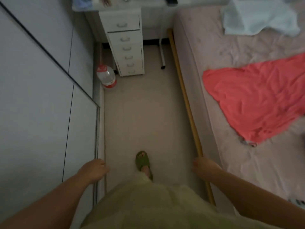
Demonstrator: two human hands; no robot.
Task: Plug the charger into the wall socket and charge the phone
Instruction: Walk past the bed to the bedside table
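No charger, phone or wall socket can be made out in the head view. My left hand (94, 171) hangs low beside the wardrobe's sliding door, fingers loosely curled, with nothing in it. My right hand (204, 169) hangs by the bed's wooden side rail and is empty as well. A dark flat object (171, 1) lies on the desk top at the far end, too blurred to identify. A small white thing with dark marks (297, 202) shows at the bed's near right edge, cut off by the frame.
I stand in a narrow floor aisle (145, 116), one foot in a green slipper (143, 164). The grey wardrobe (41, 96) is on the left and the pink bed (239, 159) with a red cloth (257, 100) on the right. Ahead are a white drawer unit (127, 45) and a water bottle (106, 76).
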